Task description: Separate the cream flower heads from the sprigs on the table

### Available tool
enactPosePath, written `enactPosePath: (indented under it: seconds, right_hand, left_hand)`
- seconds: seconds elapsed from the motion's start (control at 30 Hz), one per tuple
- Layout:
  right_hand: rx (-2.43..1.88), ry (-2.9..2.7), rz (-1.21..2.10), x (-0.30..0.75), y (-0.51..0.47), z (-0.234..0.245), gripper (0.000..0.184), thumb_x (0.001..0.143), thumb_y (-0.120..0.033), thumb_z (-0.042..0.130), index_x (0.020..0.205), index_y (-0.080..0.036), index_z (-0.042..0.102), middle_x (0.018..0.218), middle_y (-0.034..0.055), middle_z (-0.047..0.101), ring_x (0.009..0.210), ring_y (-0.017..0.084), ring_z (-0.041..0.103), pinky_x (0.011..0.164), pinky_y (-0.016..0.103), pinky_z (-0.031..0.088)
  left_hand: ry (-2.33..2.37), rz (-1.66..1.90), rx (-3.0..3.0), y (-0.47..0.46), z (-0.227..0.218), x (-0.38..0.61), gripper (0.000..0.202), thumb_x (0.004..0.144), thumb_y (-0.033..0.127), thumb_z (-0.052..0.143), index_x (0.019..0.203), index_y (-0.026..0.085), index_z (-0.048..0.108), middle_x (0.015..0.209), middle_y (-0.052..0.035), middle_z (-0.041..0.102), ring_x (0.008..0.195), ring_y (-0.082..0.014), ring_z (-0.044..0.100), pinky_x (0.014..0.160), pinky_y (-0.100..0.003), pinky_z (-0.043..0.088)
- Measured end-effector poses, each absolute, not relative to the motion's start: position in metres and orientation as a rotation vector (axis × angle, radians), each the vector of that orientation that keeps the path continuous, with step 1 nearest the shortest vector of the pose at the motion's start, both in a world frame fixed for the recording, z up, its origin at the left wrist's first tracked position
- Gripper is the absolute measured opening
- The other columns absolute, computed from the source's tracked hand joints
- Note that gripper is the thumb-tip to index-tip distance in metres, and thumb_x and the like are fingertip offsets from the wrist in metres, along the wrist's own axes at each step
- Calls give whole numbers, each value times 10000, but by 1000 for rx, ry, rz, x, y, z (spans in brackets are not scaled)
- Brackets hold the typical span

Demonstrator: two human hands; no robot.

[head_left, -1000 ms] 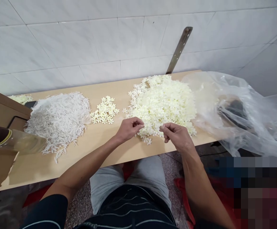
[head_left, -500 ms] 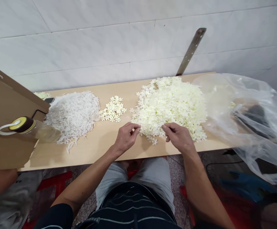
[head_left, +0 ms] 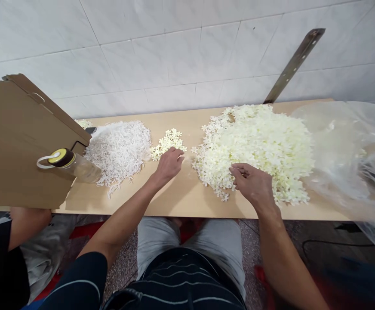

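My left hand [head_left: 169, 164] is at the near right edge of a small cluster of pale yellow artificial blossoms [head_left: 168, 140]. Its fingers are bent and slightly apart, with nothing visible between them. Over the front of a large heap of cream-white artificial blossoms [head_left: 258, 137], my right hand [head_left: 252, 180] is closed in a pinch, thumb against forefinger. Whatever it may hold is too small to make out. To the left of the small cluster lies a pile of thin white plastic-looking pieces [head_left: 119, 146].
A clear bottle [head_left: 84, 169] with a yellow and dark lid leans on the white pile, beside an upright cardboard sheet [head_left: 23, 142]. A metal strip [head_left: 293, 64] leans against the tiled wall. A clear plastic bag [head_left: 342, 142] covers the table's right end. Another person's arm [head_left: 29, 221] shows at left.
My left hand has moved left, from the front of the large heap to the small cluster, and its pinch has loosened. My right hand stays pinched over the heap. The view has shifted left.
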State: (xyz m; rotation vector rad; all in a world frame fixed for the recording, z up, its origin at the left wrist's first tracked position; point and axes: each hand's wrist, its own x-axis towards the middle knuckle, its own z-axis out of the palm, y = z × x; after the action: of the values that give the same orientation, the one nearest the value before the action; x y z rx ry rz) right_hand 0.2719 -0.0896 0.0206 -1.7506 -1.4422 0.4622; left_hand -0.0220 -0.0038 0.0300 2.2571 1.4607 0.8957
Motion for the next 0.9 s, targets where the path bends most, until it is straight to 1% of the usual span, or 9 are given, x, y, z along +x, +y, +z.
enactPosePath:
  seconds: [0.1,0.33,0.53,0.6,0.67,0.73,0.8,0.87,0.9]
  right_hand:
    - [-1760,-1473,353,269,-93,24,349,921,-463,658,1132,-209,771,873,76,796,601,215,729,671,361,585]
    - [-1773,-1442,264,280,-112,29,303,928,-473,646,1020,-225,794,828,79,792,708,262,749,700,379,580]
    - [-1790,-1424,328,285,-121,21,326,910,-504,656,1024,-236,802,785,70,778,679,262,732,691,399,578]
    - [-1781,-1382,422,283,-121,20,353,885,-530,680,1030,-230,799,730,65,749,625,244,703,653,395,580]
    - [-1674,-1295,626,282,-120,28,398,845,-551,726,1061,-223,785,772,75,745,590,215,661,585,371,574]
    - [-1438,-1173,912,283,-119,44,476,814,-577,760,1142,-230,758,916,107,757,583,182,613,492,323,537]
    - [-1162,-1053,1097,286,-119,66,560,833,-679,692,1225,-281,737,1093,154,743,552,148,551,355,260,401]
    - [-904,-993,1065,289,-119,88,723,824,-847,549,1249,-295,743,946,170,722,426,107,385,256,246,216]
    - [-765,-1018,1095,288,-120,96,742,783,-884,552,1225,-325,757,791,115,685,370,95,291,223,242,144]
  left_hand:
    - [1552,621,2393,31,34,1,219,940,145,548,1062,172,729,1140,-152,657,1034,-288,640,939,-399,464]
    - [1647,185,2554,65,32,17,277,890,25,482,1013,121,711,1150,-204,639,1016,-319,670,876,-405,472]
    - [1633,146,2558,76,30,14,253,836,10,546,974,106,735,1088,-217,678,1051,-333,670,907,-409,476]
    - [1630,167,2555,80,28,15,261,820,3,552,955,115,745,1067,-209,695,1052,-325,671,912,-404,477]
    - [1624,203,2547,83,26,14,266,810,2,556,937,122,756,1040,-200,714,1045,-317,673,913,-400,480]
    - [1611,256,2533,86,24,13,267,817,17,557,935,130,768,1027,-186,732,1035,-304,676,917,-392,483]
    - [1593,327,2515,88,24,10,281,848,46,542,963,148,777,1036,-157,751,1031,-278,679,929,-372,486]
    - [1589,404,2494,90,26,6,317,894,77,500,1020,167,778,1066,-126,763,1048,-250,679,945,-346,486]
    - [1595,440,2484,90,28,4,343,919,90,470,1058,171,773,1092,-117,764,1067,-241,676,957,-340,484]
